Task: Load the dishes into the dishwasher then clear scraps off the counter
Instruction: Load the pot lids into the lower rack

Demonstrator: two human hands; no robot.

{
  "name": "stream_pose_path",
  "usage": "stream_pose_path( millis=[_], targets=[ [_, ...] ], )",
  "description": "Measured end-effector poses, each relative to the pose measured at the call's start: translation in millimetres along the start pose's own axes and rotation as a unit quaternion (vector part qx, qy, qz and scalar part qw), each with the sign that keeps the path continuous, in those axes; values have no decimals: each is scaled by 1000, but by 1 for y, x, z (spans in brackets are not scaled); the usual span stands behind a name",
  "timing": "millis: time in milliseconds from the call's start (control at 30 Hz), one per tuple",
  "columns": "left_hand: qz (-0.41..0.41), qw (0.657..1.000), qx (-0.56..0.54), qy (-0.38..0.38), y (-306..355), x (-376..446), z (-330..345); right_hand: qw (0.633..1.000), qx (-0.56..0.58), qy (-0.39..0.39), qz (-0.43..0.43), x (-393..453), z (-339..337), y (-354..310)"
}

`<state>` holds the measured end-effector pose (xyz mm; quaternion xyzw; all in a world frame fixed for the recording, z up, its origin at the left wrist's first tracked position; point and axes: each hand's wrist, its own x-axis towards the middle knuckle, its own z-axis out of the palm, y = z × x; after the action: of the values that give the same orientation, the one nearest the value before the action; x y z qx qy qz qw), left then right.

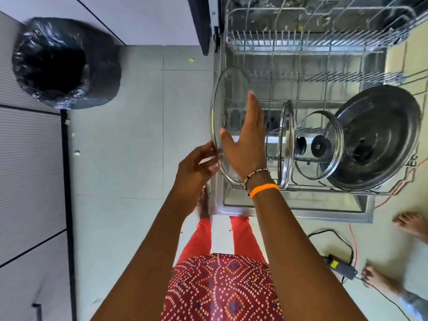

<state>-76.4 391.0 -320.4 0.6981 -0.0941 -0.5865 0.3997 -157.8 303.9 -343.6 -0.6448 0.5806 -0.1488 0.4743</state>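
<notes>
Nearest, the left hand [196,166] pinches the near rim of a large glass lid [228,107] with curled fingers, just left of the dishwasher's lower rack [301,187]. Beside it the right hand [246,140], wearing an orange band and a beaded bracelet, lies flat with straight fingers against the lid's face, steadying it on edge over the rack's left end. Further right in the same rack, a second glass lid [286,144] stands upright, then a third glass lid [320,144] leans, then a dark metal lid [377,137]. Beyond the rack is the upper rack [312,31]. Far left of the rack sits a bin [64,63] lined with a black bag.
</notes>
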Motion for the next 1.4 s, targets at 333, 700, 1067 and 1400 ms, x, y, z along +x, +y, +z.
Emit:
stream_pose_path(
  millis=[333, 700, 1067, 1400],
  targets=[
    [-30, 998, 5, -63, -4, 1, -10, 992, -29, -100, 65, 33, 16, -7],
    [12, 993, 95, 64, 6, 10, 10, 972, -111, -87, 190, 26, 50, -41],
    [111, 987, 73, -91, 14, -30, -3, 990, -51, 5, 129, -32, 10, -74],
    [286, 918, 197, -193, 60, -106, 38, 968, 70, 239, 12, -106, -104, -100]
  ],
)
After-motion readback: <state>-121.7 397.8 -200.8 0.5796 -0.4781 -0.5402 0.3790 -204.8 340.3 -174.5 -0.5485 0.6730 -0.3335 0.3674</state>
